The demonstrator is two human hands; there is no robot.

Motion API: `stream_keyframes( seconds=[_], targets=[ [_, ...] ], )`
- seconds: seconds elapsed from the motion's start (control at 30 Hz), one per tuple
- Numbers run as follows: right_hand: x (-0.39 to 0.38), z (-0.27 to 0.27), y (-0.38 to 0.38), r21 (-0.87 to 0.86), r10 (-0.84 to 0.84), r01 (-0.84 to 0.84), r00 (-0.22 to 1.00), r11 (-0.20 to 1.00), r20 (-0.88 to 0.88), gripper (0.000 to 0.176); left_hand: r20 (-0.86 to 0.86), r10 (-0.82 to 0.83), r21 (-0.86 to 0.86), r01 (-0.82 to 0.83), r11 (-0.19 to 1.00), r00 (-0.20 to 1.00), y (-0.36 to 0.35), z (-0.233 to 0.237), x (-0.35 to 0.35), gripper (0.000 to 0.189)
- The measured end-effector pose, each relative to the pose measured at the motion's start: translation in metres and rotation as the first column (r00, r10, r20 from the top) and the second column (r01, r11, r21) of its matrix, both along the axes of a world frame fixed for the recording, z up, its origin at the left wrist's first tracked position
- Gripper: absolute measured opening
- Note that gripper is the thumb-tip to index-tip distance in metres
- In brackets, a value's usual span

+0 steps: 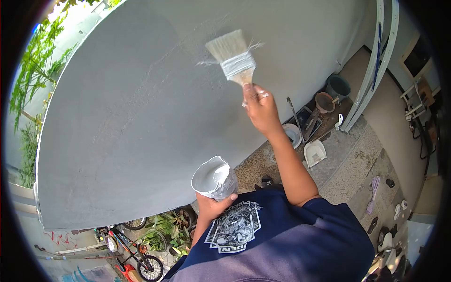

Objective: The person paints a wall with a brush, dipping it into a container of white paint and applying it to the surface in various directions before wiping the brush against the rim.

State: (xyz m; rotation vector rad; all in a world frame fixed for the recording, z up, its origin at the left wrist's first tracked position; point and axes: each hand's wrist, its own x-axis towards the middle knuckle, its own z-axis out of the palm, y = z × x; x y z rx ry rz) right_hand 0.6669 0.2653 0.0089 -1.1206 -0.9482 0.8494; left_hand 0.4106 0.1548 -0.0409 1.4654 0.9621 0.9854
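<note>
My right hand [261, 109] is closed round the handle of a wide paintbrush [237, 56]. Its pale bristles point up and left, over the grey wall [136, 108], and a few stray bristles stick out at both sides. White paint marks show on the fingers and on the band of the brush. Lower down, my left hand [213, 206] grips a paint-smeared cup [214, 178] from below, close to my chest. White paint shows inside the cup, whose rim is uneven.
Buckets [338, 86], a white dustpan [314, 153] and other tools stand on the floor to the right. A metal ladder [376, 66] rises beyond them. Potted plants [167, 230] and a bicycle [136, 251] are at lower left. Shoes and a cloth [373, 192] lie at far right.
</note>
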Motion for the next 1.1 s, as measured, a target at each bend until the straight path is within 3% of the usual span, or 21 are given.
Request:
stream_keyframes(
  seconds=[0.07, 0.13, 0.17, 0.2, 0.27, 0.33, 0.37, 0.43, 0.47, 0.53, 0.6, 0.67, 0.73, 0.8, 0.9, 0.93, 0.97, 1.0, 1.03, 1.07, 1.1],
  targets=[
    [-0.007, -0.086, 0.030, -0.141, 0.037, -0.014, 0.987, 0.990, 0.159, 0.046, 0.008, -0.031, 0.119, 0.030, 0.992, 0.999, 0.006, -0.001, -0.001, 0.087],
    [-0.016, -0.216, 0.028, -0.174, -0.109, 0.175, 0.937, 0.969, 0.333, 0.051, 0.031, -0.059, 0.109, 0.056, 0.992, 0.998, 0.009, 0.007, 0.000, 0.087],
    [-0.013, -0.232, 0.011, -0.545, -0.010, 0.118, 0.980, 0.830, 0.197, 0.055, 0.049, -0.075, 0.091, 0.070, 0.993, 0.996, 0.011, 0.009, 0.000, 0.088],
    [-0.012, -0.248, -0.009, -0.831, 0.028, 0.001, 0.999, 0.557, 0.021, 0.059, 0.036, -0.074, 0.046, 0.073, 0.996, 0.997, 0.010, 0.007, -0.004, 0.088],
    [-0.012, -0.296, -0.037, -0.813, 0.049, 0.000, 0.998, 0.582, 0.035, 0.061, 0.001, -0.071, 0.067, 0.070, 0.995, 0.997, 0.002, 0.007, -0.014, 0.088],
    [-0.003, -0.269, -0.002, -0.646, 0.042, 0.091, 0.981, 0.758, 0.188, 0.060, 0.021, -0.045, 0.166, 0.040, 0.985, 0.999, 0.014, 0.001, -0.010, 0.093],
    [-0.005, -0.222, 0.009, -0.523, 0.009, 0.145, 0.960, 0.840, 0.281, 0.057, 0.021, -0.047, 0.160, 0.043, 0.986, 0.999, 0.016, 0.002, -0.012, 0.093],
    [0.001, -0.090, -0.008, -0.354, 0.006, 0.060, 0.983, 0.933, 0.181, 0.052, -0.003, -0.107, 0.005, 0.107, 0.994, 0.994, 0.016, 0.003, -0.018, 0.093],
    [0.005, -0.050, -0.012, -0.267, -0.018, 0.049, 0.993, 0.963, 0.116, 0.052, 0.043, -0.098, 0.050, 0.095, 0.994, 0.994, 0.019, 0.006, -0.014, 0.093],
    [0.008, -0.011, -0.010, -0.180, -0.036, 0.047, 0.998, 0.983, 0.058, 0.053, 0.047, -0.134, 0.043, 0.132, 0.990, 0.990, 0.026, 0.007, -0.013, 0.091],
    [0.004, 0.003, -0.005, -0.128, -0.006, 0.025, 0.989, 0.992, 0.150, 0.056, 0.047, -0.169, 0.033, 0.167, 0.985, 0.985, 0.027, 0.006, -0.015, 0.089],
    [-0.003, -0.085, 0.023, -0.276, 0.071, 0.012, 0.955, 0.961, 0.289, 0.058, -0.008, -0.173, 0.152, 0.172, 0.973, 0.985, 0.033, 0.001, -0.016, 0.092],
    [-0.004, -0.174, 0.013, -0.477, 0.098, 0.096, 0.926, 0.874, 0.365, 0.063, 0.007, -0.170, 0.138, 0.167, 0.976, 0.985, 0.034, 0.002, -0.015, 0.092],
    [0.002, -0.215, -0.015, -0.784, 0.187, 0.128, 0.936, 0.607, 0.298, 0.070, 0.016, -0.154, 0.117, 0.151, 0.982, 0.988, 0.031, 0.000, -0.014, 0.092],
    [0.006, -0.250, -0.021, -0.742, 0.226, 0.128, 0.906, 0.658, 0.357, 0.071, 0.019, -0.146, 0.056, 0.145, 0.988, 0.989, 0.037, 0.000, -0.016, 0.091],
    [0.003, -0.225, -0.006, -0.607, 0.123, 0.099, 0.942, 0.788, 0.312, 0.064, 0.022, -0.148, 0.100, 0.145, 0.984, 0.989, 0.039, -0.001, -0.016, 0.092],
    [0.006, -0.149, -0.005, -0.610, 0.130, 0.093, 0.941, 0.787, 0.311, 0.064, 0.021, -0.147, 0.127, 0.143, 0.981, 0.989, 0.036, -0.002, -0.019, 0.092],
    [0.003, -0.070, -0.004, -0.542, 0.189, 0.070, 0.894, 0.837, 0.407, 0.053, -0.014, -0.165, 0.108, 0.166, 0.980, 0.986, 0.037, 0.001, -0.021, 0.093],
    [0.001, -0.014, -0.014, -0.435, 0.134, 0.030, 0.930, 0.900, 0.342, 0.050, -0.023, -0.164, 0.108, 0.166, 0.980, 0.986, 0.036, 0.000, -0.023, 0.093],
    [0.002, 0.026, -0.019, -0.310, 0.081, 0.009, 0.958, 0.951, 0.275, 0.049, 0.012, -0.156, 0.122, 0.153, 0.981, 0.988, 0.038, -0.003, -0.021, 0.094],
    [0.001, 0.048, -0.018, -0.302, 0.075, 0.014, 0.957, 0.953, 0.281, 0.049, 0.054, -0.147, 0.135, 0.139, 0.981, 0.988, 0.041, -0.006, -0.018, 0.094]
  ],
)
